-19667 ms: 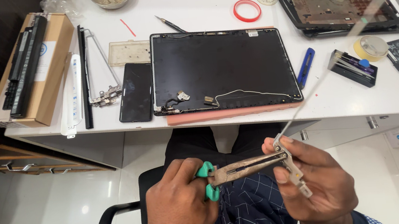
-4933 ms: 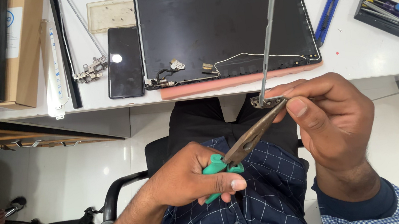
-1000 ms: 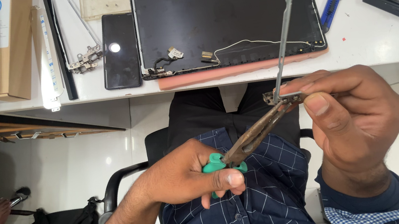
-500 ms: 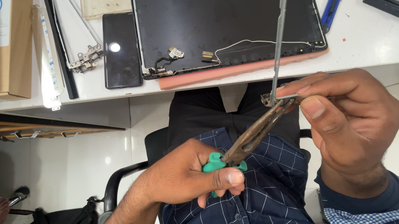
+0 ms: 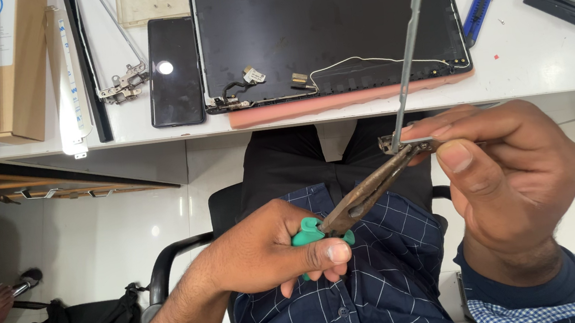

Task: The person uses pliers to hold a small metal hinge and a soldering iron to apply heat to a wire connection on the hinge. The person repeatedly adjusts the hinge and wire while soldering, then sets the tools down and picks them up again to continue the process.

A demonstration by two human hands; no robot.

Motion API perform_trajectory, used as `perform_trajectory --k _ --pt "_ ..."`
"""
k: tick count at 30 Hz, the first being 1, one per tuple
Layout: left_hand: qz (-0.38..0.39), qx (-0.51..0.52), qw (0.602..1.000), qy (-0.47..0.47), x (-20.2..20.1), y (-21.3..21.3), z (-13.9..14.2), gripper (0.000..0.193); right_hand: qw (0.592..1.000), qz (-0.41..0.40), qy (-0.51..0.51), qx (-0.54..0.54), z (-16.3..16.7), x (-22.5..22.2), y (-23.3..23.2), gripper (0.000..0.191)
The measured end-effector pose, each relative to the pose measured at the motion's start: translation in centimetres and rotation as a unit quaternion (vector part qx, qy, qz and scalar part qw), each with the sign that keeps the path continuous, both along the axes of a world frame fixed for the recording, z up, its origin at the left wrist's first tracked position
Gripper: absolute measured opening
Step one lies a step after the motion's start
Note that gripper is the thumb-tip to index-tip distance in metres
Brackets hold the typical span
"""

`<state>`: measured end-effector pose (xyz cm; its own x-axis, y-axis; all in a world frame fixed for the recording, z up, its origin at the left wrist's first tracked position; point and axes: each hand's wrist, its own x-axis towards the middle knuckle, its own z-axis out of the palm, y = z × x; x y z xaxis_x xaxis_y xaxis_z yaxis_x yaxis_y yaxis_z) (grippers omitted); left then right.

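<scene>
Left hand [image 5: 269, 254] squeezes green-handled long-nose pliers [image 5: 357, 200]; right hand [image 5: 513, 179] pinches long grey metal hinge bracket [image 5: 409, 54]. Risk: rusty tips slip off hinge, nip thumb.

The pliers [image 5: 370, 192] are dull, rust-browned metal with smooth green plastic grips. The hinge bar [image 5: 410, 46] is matt grey metal. The phone [image 5: 172, 70] is glossy black, the tabletop [image 5: 536, 61] smooth white, the box [image 5: 27, 61] matt cardboard.

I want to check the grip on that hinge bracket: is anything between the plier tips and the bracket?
Nothing visible: the pliers in the left hand already bite the hinge bracket at its base, beside the right hand fingers.
</scene>
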<state>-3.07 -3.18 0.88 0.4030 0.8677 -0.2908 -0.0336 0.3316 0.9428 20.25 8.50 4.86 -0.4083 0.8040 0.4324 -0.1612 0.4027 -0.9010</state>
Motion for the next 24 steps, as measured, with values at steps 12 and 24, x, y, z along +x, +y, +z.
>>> perform_trajectory --k 12,24 --pt "0.008 -0.012 1.0 0.013 0.08 -0.07 0.03 0.062 1.0 -0.023 -0.007 0.0 -0.04 0.28 -0.16 0.026" --pt "-0.002 -0.015 1.0 0.023 0.02 -0.09 0.02 0.06 1.0 -0.01 0.02 0.013 -0.59 0.51 0.04 0.024"
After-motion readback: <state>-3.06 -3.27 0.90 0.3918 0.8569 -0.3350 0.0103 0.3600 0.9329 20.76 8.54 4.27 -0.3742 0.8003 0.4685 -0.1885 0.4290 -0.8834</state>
